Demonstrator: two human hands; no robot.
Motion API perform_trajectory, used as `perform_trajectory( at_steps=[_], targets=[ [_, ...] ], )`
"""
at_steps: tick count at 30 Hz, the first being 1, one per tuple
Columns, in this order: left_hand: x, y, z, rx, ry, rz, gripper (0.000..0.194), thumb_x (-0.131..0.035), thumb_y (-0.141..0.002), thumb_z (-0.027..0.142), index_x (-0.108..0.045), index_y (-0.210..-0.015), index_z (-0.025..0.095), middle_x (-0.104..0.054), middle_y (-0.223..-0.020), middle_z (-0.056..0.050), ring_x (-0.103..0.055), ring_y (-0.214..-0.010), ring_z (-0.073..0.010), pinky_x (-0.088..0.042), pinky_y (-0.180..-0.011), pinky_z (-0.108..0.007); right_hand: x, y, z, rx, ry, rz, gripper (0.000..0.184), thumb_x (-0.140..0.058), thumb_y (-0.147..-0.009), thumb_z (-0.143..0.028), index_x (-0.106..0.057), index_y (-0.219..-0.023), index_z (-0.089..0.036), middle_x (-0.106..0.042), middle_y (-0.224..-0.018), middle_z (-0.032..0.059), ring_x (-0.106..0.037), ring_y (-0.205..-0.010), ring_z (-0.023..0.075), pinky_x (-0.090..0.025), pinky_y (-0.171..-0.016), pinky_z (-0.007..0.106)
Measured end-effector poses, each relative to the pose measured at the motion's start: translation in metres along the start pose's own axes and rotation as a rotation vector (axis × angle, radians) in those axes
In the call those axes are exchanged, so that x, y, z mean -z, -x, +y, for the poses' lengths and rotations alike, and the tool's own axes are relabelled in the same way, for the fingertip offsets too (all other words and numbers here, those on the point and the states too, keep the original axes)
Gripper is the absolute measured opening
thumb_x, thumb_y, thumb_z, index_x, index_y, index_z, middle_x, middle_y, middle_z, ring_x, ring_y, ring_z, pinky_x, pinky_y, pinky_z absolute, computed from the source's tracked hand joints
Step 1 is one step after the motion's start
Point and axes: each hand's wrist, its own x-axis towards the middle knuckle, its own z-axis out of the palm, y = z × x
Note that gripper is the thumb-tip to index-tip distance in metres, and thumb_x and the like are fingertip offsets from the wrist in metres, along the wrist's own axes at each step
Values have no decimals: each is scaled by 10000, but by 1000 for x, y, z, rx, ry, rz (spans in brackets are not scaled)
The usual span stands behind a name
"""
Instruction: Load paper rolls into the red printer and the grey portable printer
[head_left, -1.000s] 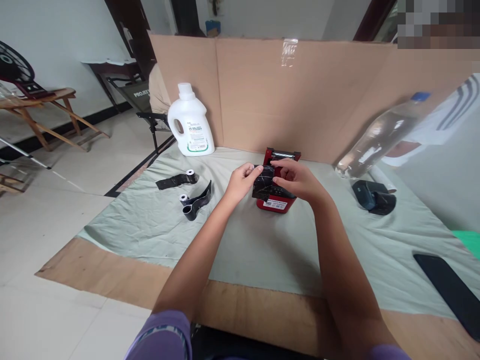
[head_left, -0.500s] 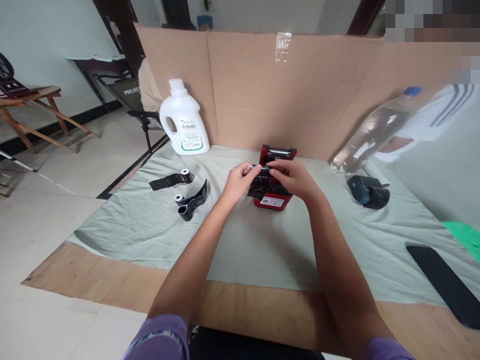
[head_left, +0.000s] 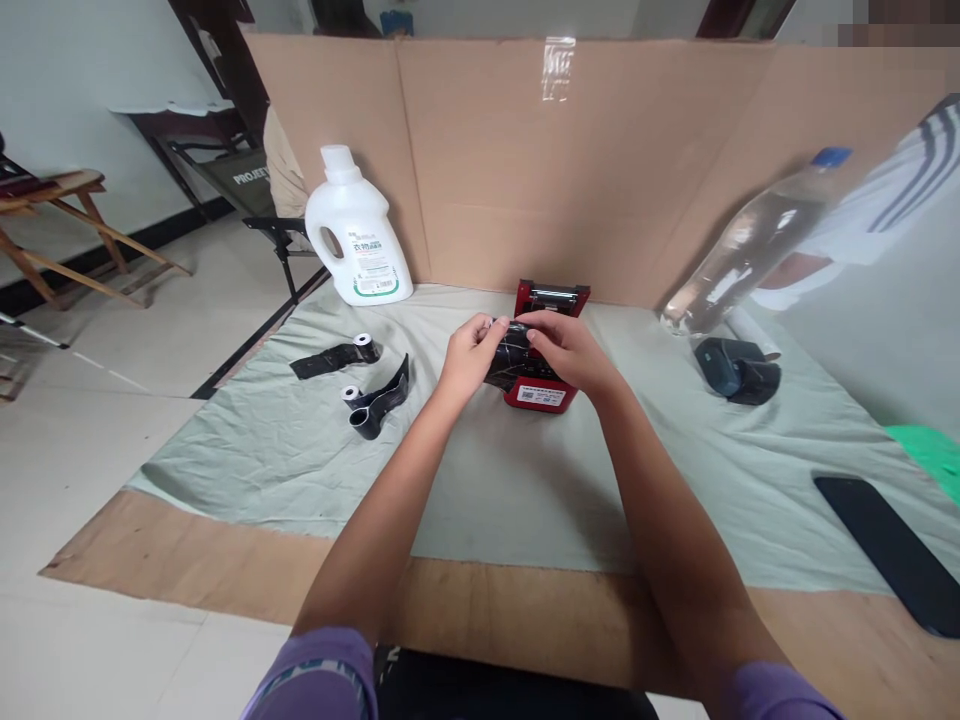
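Observation:
My left hand (head_left: 471, 352) and my right hand (head_left: 571, 350) pinch a roll of black marbled paper (head_left: 513, 346) from its two sides. A loose end of that roll hangs down toward the left. Just behind and beneath it stands a red label printer (head_left: 538, 397) with its lid raised. A white label with a code is on the printer's front. My hands and the roll hide much of the printer's inside. To the left lie a partly unrolled black paper roll (head_left: 337, 357) and more black rolls with curled strips (head_left: 381, 405).
A white detergent jug (head_left: 358, 235) and a leaning clear bottle (head_left: 750, 245) stand by the cardboard screen (head_left: 480, 160). On the right are a dark device with black paper (head_left: 739, 372) and a phone (head_left: 892, 550). A striped white sleeve (head_left: 892, 190) of another person shows behind.
The view has tipped slightly downward. My hands still grip the roll; it has turned so more of its black marbled face shows, over the printer's left side.

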Motion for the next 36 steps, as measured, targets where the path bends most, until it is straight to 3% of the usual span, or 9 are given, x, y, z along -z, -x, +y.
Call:
perform_trajectory(
  at_steps=[5,7,10,16,24,36],
  targets=[
    [5,0,5,-6,97,-120,255,-673,-866,442,-593,-871,200,-553,-760,21,-503,-699,-132,-393,-646,-252,-3,1,0,59,-28,41,245,-576,-918,-307,-710,-1104,-221,-727,-1118,82,-674,-1043,243,-544,-958,429],
    [7,0,7,-27,97,-157,235,-721,-822,374,-613,-939,202,-596,-832,17,-529,-738,-131,-414,-682,-247,-2,1,0,73,-49,24,248,-573,-913,-296,-697,-1113,-218,-721,-1119,80,-667,-1051,237,-544,-958,422],
    [9,1,13,-26,103,-151,221,-733,-803,353,-596,-881,198,-572,-777,27,-514,-697,-126,-401,-652,-242,1,2,-2,54,-128,-15,256,-555,-912,-281,-671,-1133,-221,-709,-1107,60,-663,-997,211,-557,-889,374],
    [8,5,23,-42,180,-144,248,-744,-792,371,-570,-803,196,-539,-706,35,-501,-656,-119,-384,-614,-234,3,4,-10,25,-160,-101,211,-507,-944,-278,-681,-1033,-199,-616,-801,-4,-565,-700,140,-470,-691,287],
    [3,6,19,7,264,-145,296,-760,-769,407,-555,-783,194,-531,-689,43,-499,-626,-107,-379,-586,-218,-4,5,-5,96,-199,-28,188,-582,-943,-380,-626,-921,-199,-575,-826,-6,-518,-736,141,-413,-684,280],
    [0,8,21,24,298,-148,312,-792,-751,413,-575,-814,198,-576,-701,41,-552,-633,-112,-414,-580,-220,-9,9,-6,54,-420,41,342,-718,-853,-542,-618,-885,-216,-615,-843,1,-563,-789,157,-459,-742,291]
  ],
)
